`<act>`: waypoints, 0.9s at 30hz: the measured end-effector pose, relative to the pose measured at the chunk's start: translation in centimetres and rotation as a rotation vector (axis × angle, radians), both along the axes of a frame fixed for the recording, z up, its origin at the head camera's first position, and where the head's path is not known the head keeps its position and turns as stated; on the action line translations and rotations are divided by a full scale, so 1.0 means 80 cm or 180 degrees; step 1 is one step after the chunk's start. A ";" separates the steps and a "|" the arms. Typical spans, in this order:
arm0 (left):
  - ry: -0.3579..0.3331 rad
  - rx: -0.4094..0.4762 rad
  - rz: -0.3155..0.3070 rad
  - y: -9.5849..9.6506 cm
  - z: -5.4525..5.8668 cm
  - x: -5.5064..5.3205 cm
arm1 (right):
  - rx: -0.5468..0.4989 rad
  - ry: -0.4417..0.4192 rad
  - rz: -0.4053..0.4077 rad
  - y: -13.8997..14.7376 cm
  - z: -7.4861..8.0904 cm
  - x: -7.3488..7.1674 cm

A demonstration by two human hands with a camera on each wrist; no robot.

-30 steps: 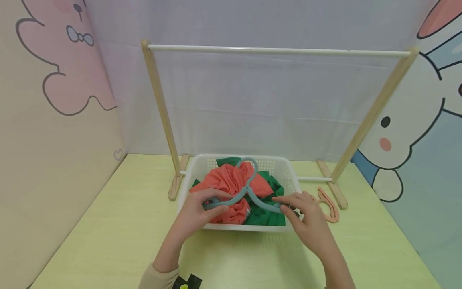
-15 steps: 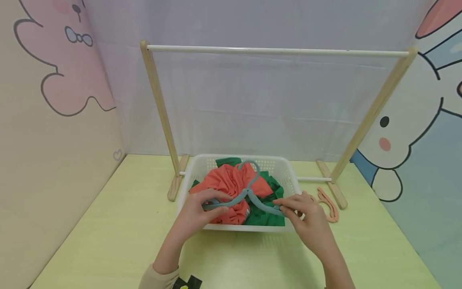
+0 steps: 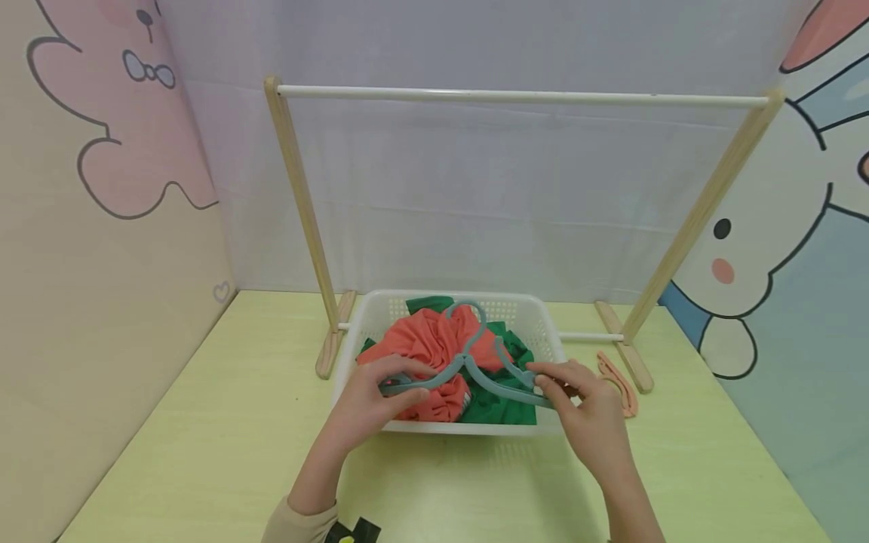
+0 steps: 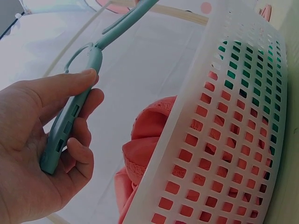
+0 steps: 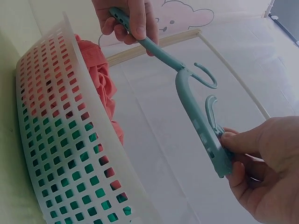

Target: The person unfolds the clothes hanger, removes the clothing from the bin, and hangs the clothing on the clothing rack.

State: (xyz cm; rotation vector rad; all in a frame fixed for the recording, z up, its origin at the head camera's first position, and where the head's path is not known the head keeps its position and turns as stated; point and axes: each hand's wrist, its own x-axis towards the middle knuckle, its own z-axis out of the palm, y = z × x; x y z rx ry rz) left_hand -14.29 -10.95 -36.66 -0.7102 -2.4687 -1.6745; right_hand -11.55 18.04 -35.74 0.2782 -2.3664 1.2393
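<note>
A teal clothes hanger (image 3: 498, 388) is held between both hands over the laundry basket (image 3: 462, 429). My left hand (image 3: 370, 394) grips its left arm, thumb laid along the front, as the left wrist view shows. The right hand (image 3: 585, 403) pinches the hanger's right end between thumb and fingers. Beside that end a small hooked piece (image 5: 211, 112) stands out from the arm, with the thumb at its base. The hanger's top hook points away from me. In the basket lie bunched coral-red cloth (image 3: 424, 335) and green cloth (image 3: 502, 411).
Behind the basket stands a garment rack of wooden legs with a white top bar (image 3: 523, 97). A peach-coloured hanger (image 3: 618, 375) lies on the table right of the basket, partly behind the right hand. Printed walls flank the table (image 3: 224, 452) at both sides.
The right hand has shifted slightly right along the hanger. A small hooked piece now stands out at the hanger's right arm. The left hand keeps its grip in place.
</note>
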 end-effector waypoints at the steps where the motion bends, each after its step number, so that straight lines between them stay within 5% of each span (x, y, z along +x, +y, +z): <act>1: 0.0000 -0.0003 -0.0001 0.000 0.000 0.000 | -0.0065 0.0013 -0.0022 0.000 0.000 0.000; 16: 0.0027 -0.0017 -0.0007 -0.002 -0.002 -0.001 | -0.0231 -0.0045 -0.0227 0.002 0.000 0.000; 27: 0.0017 -0.0027 -0.0012 -0.005 -0.001 0.000 | -0.0529 0.0053 0.0012 0.005 0.001 0.000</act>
